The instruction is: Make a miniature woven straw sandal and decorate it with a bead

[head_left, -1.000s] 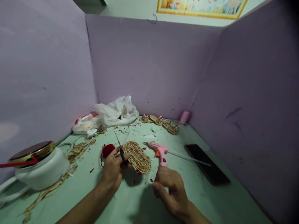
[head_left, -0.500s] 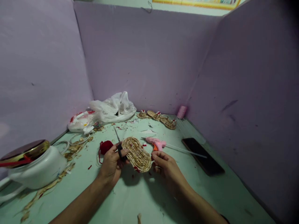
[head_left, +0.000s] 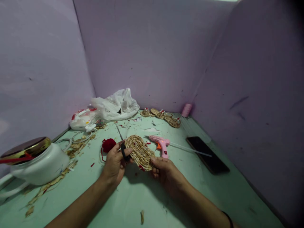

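Observation:
A woven straw sole (head_left: 139, 152), oval and coiled, is held between both hands above the green table. My left hand (head_left: 116, 161) grips its left end with the thumb on top, and black-handled scissors (head_left: 120, 133) are held in the same hand, blades pointing up and away. My right hand (head_left: 167, 171) pinches the lower right end between thumb and fingers. Red bits show on the sole's near edge. Just beyond my right hand lies a pink glue gun (head_left: 160, 142) with a clear glue stick. A red yarn ball (head_left: 109, 145) sits beside my left hand.
A dark phone (head_left: 207, 155) lies at right. A white pot (head_left: 41, 164) stands at left near straw scraps (head_left: 57, 182). Along the back are a white plastic bag (head_left: 117, 104), small straw sandals (head_left: 163, 115) and a pink spool (head_left: 186, 110). Purple walls enclose the table.
My right hand has moved onto the sole's right end and now pinches it. More of the glue gun's handle shows. The view has tipped slightly downward.

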